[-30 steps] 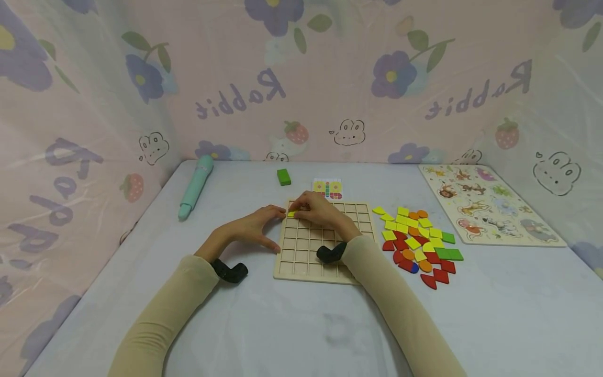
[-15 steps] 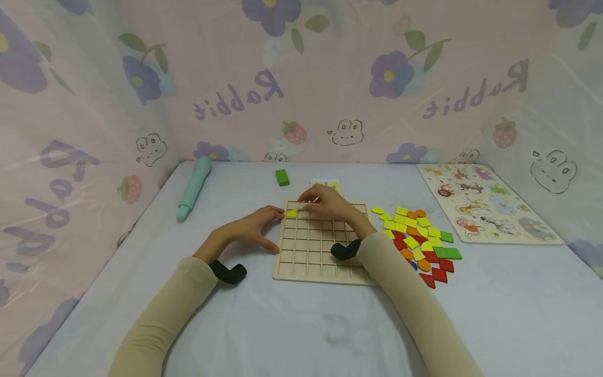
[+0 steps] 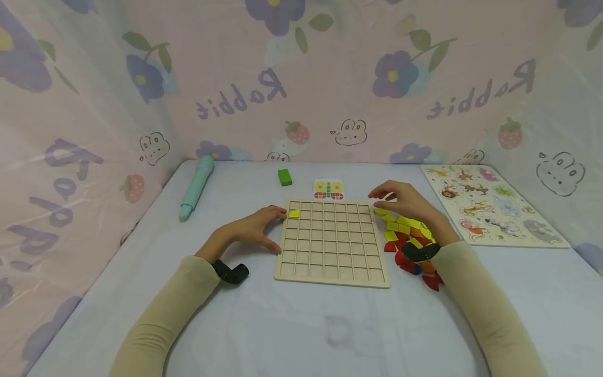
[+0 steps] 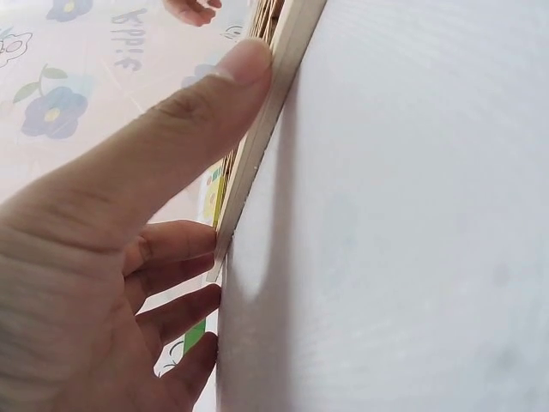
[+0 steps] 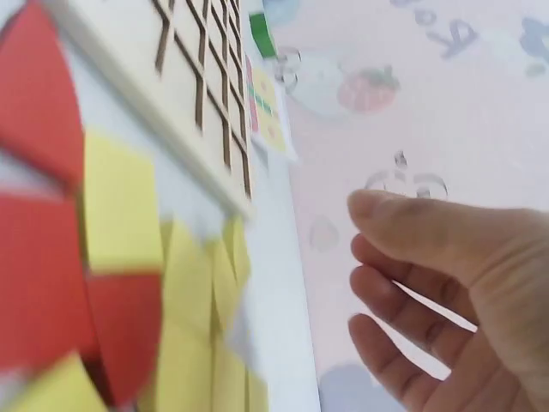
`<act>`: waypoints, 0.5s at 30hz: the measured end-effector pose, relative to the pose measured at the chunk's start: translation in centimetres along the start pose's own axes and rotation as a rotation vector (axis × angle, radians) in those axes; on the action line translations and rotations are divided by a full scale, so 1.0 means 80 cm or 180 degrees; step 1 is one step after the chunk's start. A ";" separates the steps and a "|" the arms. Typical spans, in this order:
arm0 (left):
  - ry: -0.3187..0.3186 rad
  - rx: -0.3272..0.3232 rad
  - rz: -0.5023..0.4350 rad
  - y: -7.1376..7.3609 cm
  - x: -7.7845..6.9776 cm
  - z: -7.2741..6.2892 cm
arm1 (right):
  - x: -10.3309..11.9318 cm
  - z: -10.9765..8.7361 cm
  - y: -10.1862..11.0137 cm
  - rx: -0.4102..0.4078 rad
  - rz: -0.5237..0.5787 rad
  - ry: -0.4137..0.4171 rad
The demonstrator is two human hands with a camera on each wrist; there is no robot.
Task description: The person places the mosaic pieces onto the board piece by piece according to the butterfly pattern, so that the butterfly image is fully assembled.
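Note:
A wooden grid board lies flat on the table, with one yellow tile in a cell near its far left corner. My left hand touches the board's left edge; in the left wrist view the thumb rests against the side and the fingers spread along it. Above the far end of the loose tiles hovers my right hand, fingers loosely bent and holding nothing. Those yellow, red and orange tiles lie right of the board, partly hidden by the right hand and wrist.
A small butterfly pattern card lies just behind the board, and a green block sits to its left. At the back left is a teal stick-shaped object. An animal puzzle board lies at the right.
My right hand has left the yellow tile in the grid and moved right, across the board to above the loose tiles. The left hand has stayed at the board's edge.

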State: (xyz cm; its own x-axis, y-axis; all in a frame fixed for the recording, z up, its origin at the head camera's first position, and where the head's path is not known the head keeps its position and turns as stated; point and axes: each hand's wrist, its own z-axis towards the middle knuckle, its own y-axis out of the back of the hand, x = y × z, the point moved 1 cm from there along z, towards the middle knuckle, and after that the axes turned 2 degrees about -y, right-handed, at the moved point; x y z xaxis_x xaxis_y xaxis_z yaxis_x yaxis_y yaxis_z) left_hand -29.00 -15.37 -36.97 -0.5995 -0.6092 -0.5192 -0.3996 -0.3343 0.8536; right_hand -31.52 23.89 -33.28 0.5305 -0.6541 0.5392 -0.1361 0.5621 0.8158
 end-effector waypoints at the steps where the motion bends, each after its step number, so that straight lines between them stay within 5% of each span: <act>1: 0.0009 0.0001 0.0008 0.000 0.000 0.000 | -0.007 -0.006 0.007 0.0002 -0.0032 -0.0089; 9: 0.0011 0.0007 0.0021 0.000 -0.001 0.000 | -0.052 -0.038 0.034 0.0162 -0.0199 -0.1026; 15: 0.0018 0.0009 -0.0010 0.001 -0.003 -0.001 | -0.067 -0.044 0.032 0.0377 -0.0174 -0.1109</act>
State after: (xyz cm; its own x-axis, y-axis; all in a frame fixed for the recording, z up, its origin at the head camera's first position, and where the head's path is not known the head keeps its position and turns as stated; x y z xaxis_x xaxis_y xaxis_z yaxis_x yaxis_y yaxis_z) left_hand -28.82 -15.33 -36.82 -0.5943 -0.6122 -0.5215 -0.4034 -0.3340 0.8519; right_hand -31.77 30.60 -34.78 0.2257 -0.8262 0.5163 -0.2220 0.4724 0.8530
